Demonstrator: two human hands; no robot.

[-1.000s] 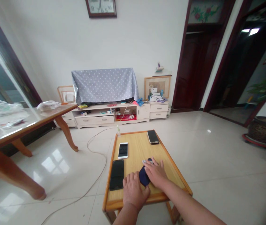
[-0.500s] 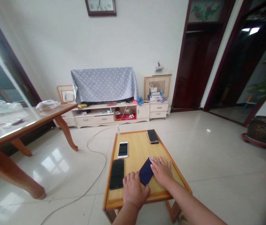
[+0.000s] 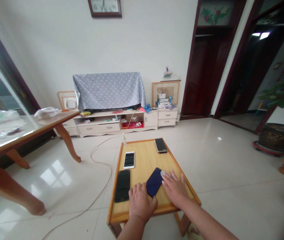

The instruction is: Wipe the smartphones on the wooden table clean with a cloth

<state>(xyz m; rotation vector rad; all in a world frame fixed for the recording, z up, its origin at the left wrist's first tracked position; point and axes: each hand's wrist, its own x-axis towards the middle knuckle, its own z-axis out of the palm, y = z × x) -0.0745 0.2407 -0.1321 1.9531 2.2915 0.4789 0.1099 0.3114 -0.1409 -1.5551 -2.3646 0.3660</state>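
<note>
A dark blue phone point(image 3: 154, 182) lies face down on the small wooden table point(image 3: 144, 162). My left hand point(image 3: 139, 201) rests flat on the table, fingertips touching the phone's near left edge. My right hand point(image 3: 175, 188) lies flat just right of the phone, fingers spread, over a small pale crumpled thing point(image 3: 163, 173) by the phone's far corner. Neither hand grips anything. A black phone point(image 3: 122, 185), a white phone point(image 3: 129, 160) and a dark phone point(image 3: 161, 145) also lie on the table. A small bottle point(image 3: 124, 139) stands at its far left corner.
A glass-topped wooden table point(image 3: 19, 133) with plastic wrap stands left. A cable point(image 3: 99, 160) snakes over the tiled floor. A white TV cabinet point(image 3: 116, 121) with a dotted cloth lines the far wall. A potted plant point(image 3: 274, 133) stands right.
My right hand slid off the dark blue phone to its right side, uncovering it. The phone now lies flat and angled. My left hand stayed at its near edge.
</note>
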